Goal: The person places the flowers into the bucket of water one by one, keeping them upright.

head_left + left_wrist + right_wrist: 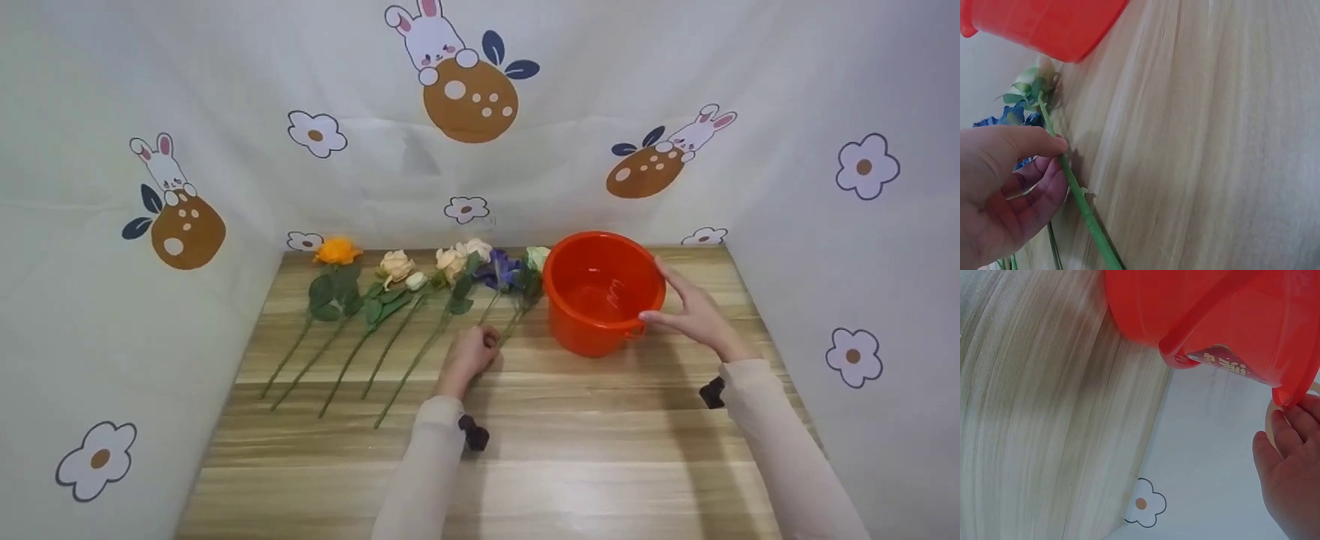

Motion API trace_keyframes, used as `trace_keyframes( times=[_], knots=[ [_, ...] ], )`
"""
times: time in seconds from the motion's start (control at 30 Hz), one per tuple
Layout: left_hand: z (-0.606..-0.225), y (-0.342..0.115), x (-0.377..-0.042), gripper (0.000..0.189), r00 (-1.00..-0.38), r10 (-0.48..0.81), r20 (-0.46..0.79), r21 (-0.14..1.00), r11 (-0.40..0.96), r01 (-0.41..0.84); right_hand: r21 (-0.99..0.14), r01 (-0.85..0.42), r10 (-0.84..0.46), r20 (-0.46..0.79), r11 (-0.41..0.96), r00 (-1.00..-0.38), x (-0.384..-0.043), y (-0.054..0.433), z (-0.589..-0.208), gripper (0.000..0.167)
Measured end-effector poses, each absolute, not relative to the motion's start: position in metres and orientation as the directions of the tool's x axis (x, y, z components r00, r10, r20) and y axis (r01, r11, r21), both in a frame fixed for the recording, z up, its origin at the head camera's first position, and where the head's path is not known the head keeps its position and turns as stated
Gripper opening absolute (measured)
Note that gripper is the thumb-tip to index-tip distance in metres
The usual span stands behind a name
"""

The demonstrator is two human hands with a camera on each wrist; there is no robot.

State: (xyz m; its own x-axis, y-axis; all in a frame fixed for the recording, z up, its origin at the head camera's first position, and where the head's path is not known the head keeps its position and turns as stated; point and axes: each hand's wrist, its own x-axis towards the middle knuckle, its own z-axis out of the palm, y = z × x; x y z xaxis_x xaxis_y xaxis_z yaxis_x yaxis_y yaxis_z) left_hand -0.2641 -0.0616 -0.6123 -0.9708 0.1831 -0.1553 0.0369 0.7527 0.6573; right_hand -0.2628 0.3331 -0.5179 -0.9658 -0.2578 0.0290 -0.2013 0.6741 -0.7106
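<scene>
In the left wrist view, my left hand (1013,191) pinches a green stem between thumb and fingers. That stem runs up to a pale greenish-white rose (1036,81); in the head view the bloom (537,258) lies close to the bucket. Beside it is a blue-purple flower (500,270). A red plastic bucket (589,337) stands upright on the table to the right of the flowers. My right hand (697,315) is spread against its right rim, thumb toward the near side and fingers farther back. The right wrist view shows those fingers fairly straight at the rim.
Several more stems lie side by side on the wooden table (570,450), among them an orange flower (337,251) and a cream rose (397,265). Patterned cloth (360,187) closes off the back and both sides. A handle (1207,315) hangs on the bucket's outside.
</scene>
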Motion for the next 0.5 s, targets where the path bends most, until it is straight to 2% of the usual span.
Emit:
trace_keyframes(
  times=[0.5],
  knots=[
    [-0.586,-0.064,-0.27,0.019,-0.984,0.173,-0.04,0.842,0.536,0.06,-0.714,-0.2,-0.25,0.036,0.671,-0.968,-0.261,0.334,-0.52,0.101]
  ],
)
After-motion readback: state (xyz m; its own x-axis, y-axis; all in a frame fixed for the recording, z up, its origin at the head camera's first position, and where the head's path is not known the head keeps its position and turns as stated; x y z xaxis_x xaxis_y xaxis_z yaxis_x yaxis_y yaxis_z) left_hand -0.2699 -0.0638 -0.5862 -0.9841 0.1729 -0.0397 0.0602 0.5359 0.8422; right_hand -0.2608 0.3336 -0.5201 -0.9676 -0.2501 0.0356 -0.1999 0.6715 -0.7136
